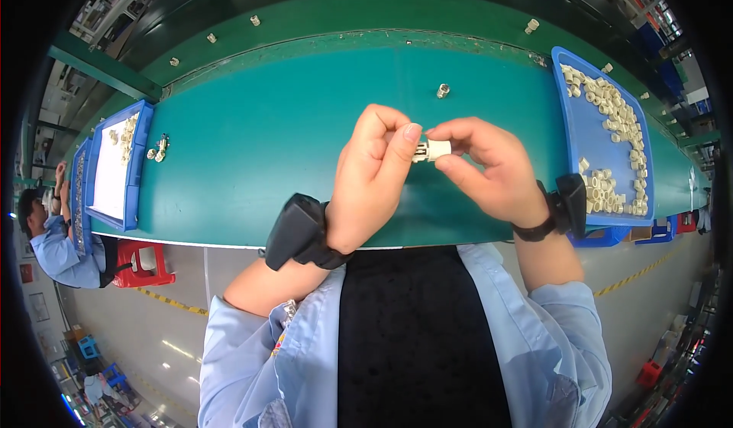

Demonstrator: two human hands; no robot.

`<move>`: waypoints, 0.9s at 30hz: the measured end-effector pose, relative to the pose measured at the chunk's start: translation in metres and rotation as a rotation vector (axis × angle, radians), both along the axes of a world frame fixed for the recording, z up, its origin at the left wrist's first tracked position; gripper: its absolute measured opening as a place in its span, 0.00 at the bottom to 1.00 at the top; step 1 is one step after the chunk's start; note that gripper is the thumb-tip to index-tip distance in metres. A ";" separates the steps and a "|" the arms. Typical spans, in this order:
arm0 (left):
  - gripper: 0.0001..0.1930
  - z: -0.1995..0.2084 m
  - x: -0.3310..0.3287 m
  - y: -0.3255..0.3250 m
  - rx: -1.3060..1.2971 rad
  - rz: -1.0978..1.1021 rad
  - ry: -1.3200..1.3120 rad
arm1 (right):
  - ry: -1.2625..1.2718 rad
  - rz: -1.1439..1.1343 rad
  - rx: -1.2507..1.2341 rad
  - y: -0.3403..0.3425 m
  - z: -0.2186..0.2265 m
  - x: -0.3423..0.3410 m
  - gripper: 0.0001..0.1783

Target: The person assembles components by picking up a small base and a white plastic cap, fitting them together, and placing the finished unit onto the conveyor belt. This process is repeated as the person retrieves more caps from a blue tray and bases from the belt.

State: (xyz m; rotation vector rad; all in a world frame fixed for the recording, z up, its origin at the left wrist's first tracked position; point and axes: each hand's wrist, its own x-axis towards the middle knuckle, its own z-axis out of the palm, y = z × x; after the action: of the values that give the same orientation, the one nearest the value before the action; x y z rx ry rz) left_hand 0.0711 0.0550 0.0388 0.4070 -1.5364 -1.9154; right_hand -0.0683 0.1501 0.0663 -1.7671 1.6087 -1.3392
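Observation:
In front of my chest, above the green bench top, my left hand (pixel 376 164) pinches a small part with a dark, metallic-looking middle between thumb and forefinger. A cream cylindrical plastic cap (pixel 437 150) sits at that part's right end, in line with it. My right hand (pixel 489 164) is closed around the cap's right side, thumb below and forefinger above. How far the cap is seated on the part cannot be made out. Most of the inner part is hidden behind my left fingers.
A blue tray (pixel 611 142) of many cream caps stands at the right. Another blue tray (pixel 130 206) with a white liner and small parts is at the left. Loose metal-and-cream parts lie on the bench top (pixel 267 145). Another person (pixel 65 237) sits at the far left.

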 end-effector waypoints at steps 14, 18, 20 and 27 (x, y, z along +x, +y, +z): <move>0.15 0.009 -0.054 -0.056 -0.159 0.040 -0.117 | -0.118 -0.066 0.090 -0.071 0.012 -0.047 0.08; 0.14 -0.007 -0.088 -0.081 -0.125 0.080 -0.180 | 0.170 -0.268 0.079 -0.125 0.009 -0.126 0.08; 0.14 -0.021 -0.094 -0.087 -0.121 0.106 -0.199 | 0.296 -0.366 0.144 -0.147 -0.001 -0.167 0.10; 0.10 -0.056 -0.097 -0.093 -0.627 0.162 -0.345 | 0.700 -0.580 0.511 -0.171 -0.058 -0.257 0.11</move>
State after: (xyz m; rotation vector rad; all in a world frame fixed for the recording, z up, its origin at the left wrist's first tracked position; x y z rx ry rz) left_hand -0.0258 -0.0375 -0.0171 0.5704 -2.1471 -1.1900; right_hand -0.3249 -0.0204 0.0080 -1.5687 2.6912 -0.3726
